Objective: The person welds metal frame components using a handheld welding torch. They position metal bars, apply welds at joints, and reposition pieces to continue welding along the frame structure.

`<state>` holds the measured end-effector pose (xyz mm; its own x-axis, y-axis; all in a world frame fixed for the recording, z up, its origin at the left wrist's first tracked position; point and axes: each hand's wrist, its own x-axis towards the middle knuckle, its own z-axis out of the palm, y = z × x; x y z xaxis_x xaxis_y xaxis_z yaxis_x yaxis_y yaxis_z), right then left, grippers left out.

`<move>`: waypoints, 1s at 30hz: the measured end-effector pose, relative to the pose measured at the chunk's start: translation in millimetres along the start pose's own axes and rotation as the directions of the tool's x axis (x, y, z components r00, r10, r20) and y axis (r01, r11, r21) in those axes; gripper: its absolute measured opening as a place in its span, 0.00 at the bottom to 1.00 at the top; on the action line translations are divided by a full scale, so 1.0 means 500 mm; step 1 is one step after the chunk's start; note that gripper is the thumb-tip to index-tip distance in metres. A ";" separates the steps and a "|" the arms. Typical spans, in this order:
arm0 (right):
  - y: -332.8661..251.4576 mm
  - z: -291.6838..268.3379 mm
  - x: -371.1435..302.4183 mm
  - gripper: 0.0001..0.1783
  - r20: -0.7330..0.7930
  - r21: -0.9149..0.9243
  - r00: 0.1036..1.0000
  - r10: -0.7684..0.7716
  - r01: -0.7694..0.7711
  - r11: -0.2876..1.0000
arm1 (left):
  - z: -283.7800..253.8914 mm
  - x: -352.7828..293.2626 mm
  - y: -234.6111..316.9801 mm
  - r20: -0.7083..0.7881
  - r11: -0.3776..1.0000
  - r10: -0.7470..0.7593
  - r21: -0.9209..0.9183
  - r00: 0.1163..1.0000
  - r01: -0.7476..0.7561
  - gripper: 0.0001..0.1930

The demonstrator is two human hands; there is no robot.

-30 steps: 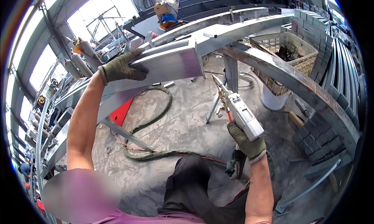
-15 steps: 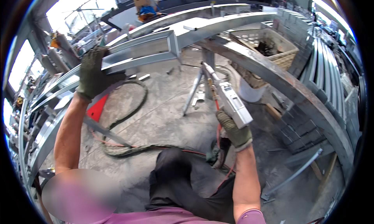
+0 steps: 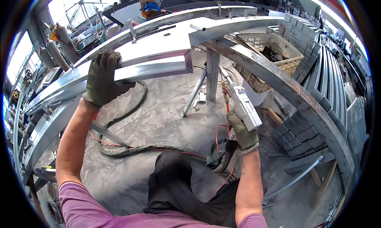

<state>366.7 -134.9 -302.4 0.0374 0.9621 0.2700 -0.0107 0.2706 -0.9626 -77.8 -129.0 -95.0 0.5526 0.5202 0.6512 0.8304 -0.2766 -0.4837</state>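
My left hand (image 3: pixel 104 79), in a dark green work glove, has its fingers curled over a shiny metal frame (image 3: pixel 154 68) made of rectangular tube, with the thumb stretched along the near side. The frame lies on the metal bench at the far left, its mitred corner pointing right. In my right hand (image 3: pixel 243 133), also gloved, is a white, boxy welding gun (image 3: pixel 245 108) with a slim nozzle pointing up and away. Its tip is apart from the frame. A red hose (image 3: pixel 227 103) and a dark sleeved cable (image 3: pixel 216 158) run from it to the floor.
A rusty steel beam (image 3: pixel 285 79) curves along the right, on a metal leg (image 3: pixel 212 75). Past it stand a cream plastic crate (image 3: pixel 291 43) and stacks of metal tubes (image 3: pixel 299 133). The sleeved cable loops over the concrete floor (image 3: pixel 170 125). Gas cylinders (image 3: pixel 67 43) stand far left.
The frame has turned from tilted up, with its opening showing, to lying flatter. My left hand has shifted slightly right with it. The welding gun has moved slightly right and down in view.
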 end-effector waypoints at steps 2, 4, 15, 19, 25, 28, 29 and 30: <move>0.004 -0.001 0.002 0.16 -0.005 -0.009 1.000 0.017 -0.017 1.000 | -0.029 0.023 -0.040 0.164 0.977 -0.041 -0.198 0.986 0.073 0.50; 0.004 0.002 0.003 0.17 0.014 0.010 0.998 0.053 -0.053 0.999 | -0.045 0.056 -0.097 0.429 0.907 -0.066 -0.351 0.901 0.234 0.55; -0.018 0.008 0.010 0.25 0.045 -0.013 0.999 -0.004 0.005 1.000 | -0.029 0.077 -0.097 0.453 0.957 -0.088 -0.210 0.887 0.201 0.46; -0.026 0.010 0.010 0.25 0.008 0.038 1.000 -0.004 0.004 0.999 | -0.010 0.063 -0.087 0.208 0.988 -0.082 -0.110 0.975 0.107 0.48; -0.062 0.009 0.009 0.16 0.017 0.114 0.999 -0.036 0.034 0.993 | 0.013 0.015 -0.043 -0.110 0.995 -0.046 0.087 0.993 0.056 0.53; -0.072 0.006 0.007 0.13 0.043 0.154 0.990 -0.131 0.123 0.980 | 0.048 -0.010 -0.037 -0.194 0.986 -0.038 0.149 0.980 0.068 0.55; -0.073 0.009 0.008 0.13 0.050 0.163 0.988 -0.144 0.135 0.977 | 0.063 -0.025 -0.038 -0.206 0.978 -0.042 0.190 0.978 0.082 0.55; -0.079 0.011 0.008 0.13 0.056 0.170 0.986 -0.159 0.147 0.974 | 0.074 -0.038 -0.034 -0.220 0.969 -0.047 0.228 0.974 0.098 0.56</move>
<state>361.6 -141.4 -263.1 -0.0171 0.9074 0.4200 -0.1750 0.4109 -0.8947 -105.0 -104.4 -120.7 0.5152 0.3422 0.7858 0.8424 -0.0332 -0.5379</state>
